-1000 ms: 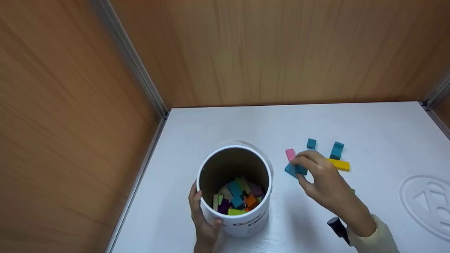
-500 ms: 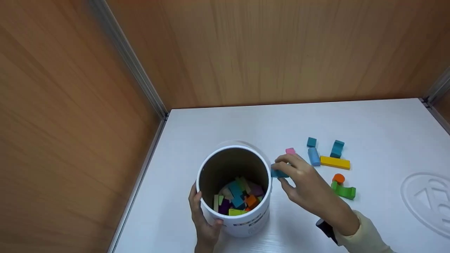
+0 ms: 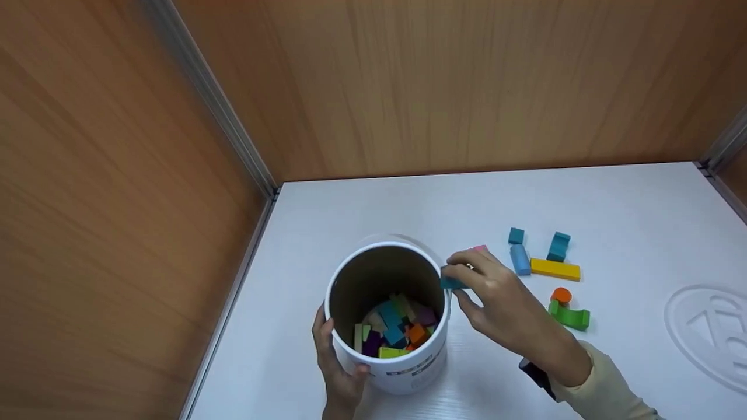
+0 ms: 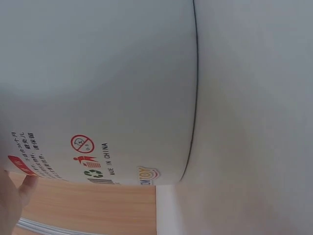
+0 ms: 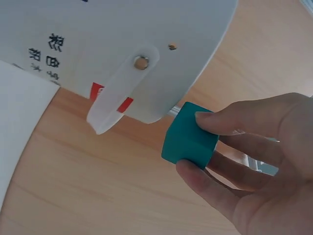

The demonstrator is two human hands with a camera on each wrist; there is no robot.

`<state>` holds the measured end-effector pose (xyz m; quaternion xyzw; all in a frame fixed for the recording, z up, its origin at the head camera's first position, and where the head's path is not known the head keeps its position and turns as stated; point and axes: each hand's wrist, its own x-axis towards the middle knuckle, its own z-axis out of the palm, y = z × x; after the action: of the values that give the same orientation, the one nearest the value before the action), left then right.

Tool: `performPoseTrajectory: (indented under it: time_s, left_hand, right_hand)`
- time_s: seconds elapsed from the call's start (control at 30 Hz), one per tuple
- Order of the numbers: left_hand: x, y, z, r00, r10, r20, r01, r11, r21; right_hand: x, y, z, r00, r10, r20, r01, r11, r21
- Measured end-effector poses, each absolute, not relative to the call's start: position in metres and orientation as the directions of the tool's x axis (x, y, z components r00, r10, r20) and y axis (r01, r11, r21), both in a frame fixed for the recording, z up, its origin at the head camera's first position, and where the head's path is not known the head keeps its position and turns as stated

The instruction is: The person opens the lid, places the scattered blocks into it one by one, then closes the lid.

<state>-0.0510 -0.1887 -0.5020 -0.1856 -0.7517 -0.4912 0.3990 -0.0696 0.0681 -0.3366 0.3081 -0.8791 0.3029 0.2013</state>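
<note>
A white toy bucket stands upright on the table with several coloured wooden blocks at its bottom. My left hand grips its left side, fingers up at the rim and thumb in front. Only a bit of that hand shows in the left wrist view, beside the printed bucket wall. Between thumb and fingertips my right hand pinches a teal block, held up at the bucket's right rim. The right wrist view has it close below the bucket's edge and white strap.
Right of the bucket lie a small teal block, a teal curved block, a blue block, a yellow bar, an orange round block and a green arch. A pink block is mostly hidden behind my right hand. Wooden panels enclose the table.
My right hand has lifted the teal block off the table and carried it left to the bucket's rim. The left hand has stayed on the bucket.
</note>
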Motion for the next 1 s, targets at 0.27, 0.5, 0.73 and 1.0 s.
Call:
performPoseTrajectory:
  time_s: [0.27, 0.5, 0.73, 1.0]
  left_hand:
    - [-0.051, -0.189, -0.502, -0.628, -0.114, 0.77, 0.662, 0.442, 0.605]
    - [-0.052, -0.19, -0.502, -0.627, -0.109, 0.771, 0.661, 0.448, 0.602]
    - [-0.053, -0.191, -0.501, -0.608, -0.104, 0.787, 0.673, 0.459, 0.58]
    - [-0.052, -0.189, -0.501, -0.611, -0.098, 0.785, 0.677, 0.449, 0.583]
  right_hand:
    - [-0.07, 0.051, -0.335, -0.709, -0.497, 0.501, -0.703, 0.561, -0.438]
    - [-0.071, 0.041, -0.341, -0.684, -0.552, 0.477, -0.729, 0.513, -0.453]
    - [-0.076, 0.031, -0.349, -0.679, -0.58, 0.449, -0.731, 0.482, -0.483]
    - [-0.082, 0.02, -0.359, -0.675, -0.616, 0.406, -0.725, 0.454, -0.518]
